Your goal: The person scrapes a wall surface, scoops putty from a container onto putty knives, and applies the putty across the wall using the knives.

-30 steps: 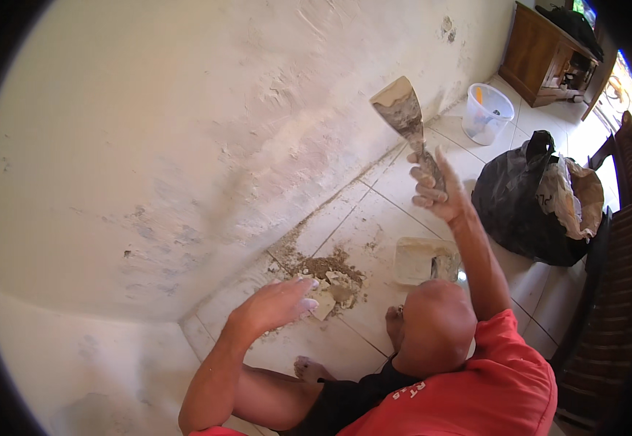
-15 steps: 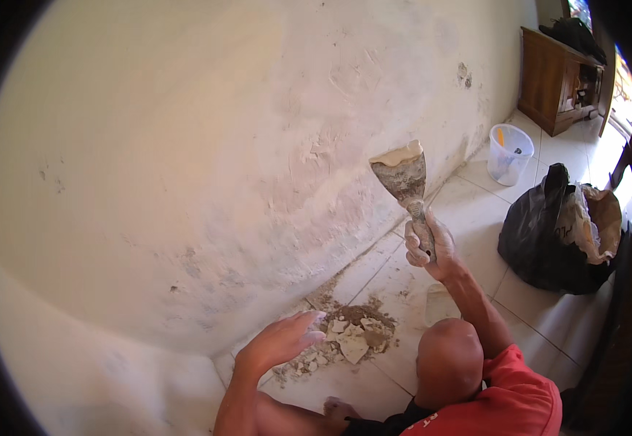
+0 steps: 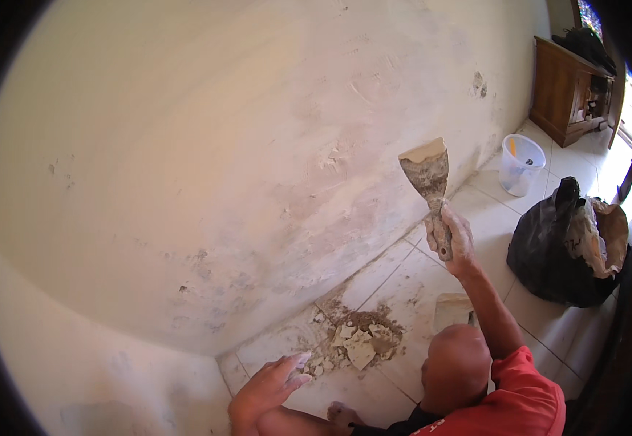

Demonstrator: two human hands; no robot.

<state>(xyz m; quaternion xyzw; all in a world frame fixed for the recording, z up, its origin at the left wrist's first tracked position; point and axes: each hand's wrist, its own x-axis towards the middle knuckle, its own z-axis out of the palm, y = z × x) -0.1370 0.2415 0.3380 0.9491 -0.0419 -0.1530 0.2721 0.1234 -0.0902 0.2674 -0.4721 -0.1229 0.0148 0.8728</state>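
A dusty putty knife (image 3: pixel 427 176) is in my right hand (image 3: pixel 458 240), its wide blade pointing up in front of the wall. Pale filler coats the blade's upper edge, and the fingers wrap round the handle. Down at the left, my left hand (image 3: pixel 271 383) holds nothing; white-dusted fingers and thumb are apart, with the wrist by my bent leg. Just beyond those fingertips, a heap of broken plaster (image 3: pixel 359 347) and brown grit lies on the floor. The cream wall (image 3: pixel 258 167) shows rough patches, smears of filler and small dark pits.
A light-coloured tray or container (image 3: pixel 452 309) sits on the tiles, partly hidden behind my knee. Farther right stand a clear plastic bucket (image 3: pixel 521 171) and a black plastic bag (image 3: pixel 548 254) with a torn paper sack inside. A brown wooden cabinet (image 3: pixel 563 94) is at the far right.
My left hand has lowered toward my leg, away from above the rubble. My right hand has moved a little to the right with the putty knife. The view has shifted slightly.
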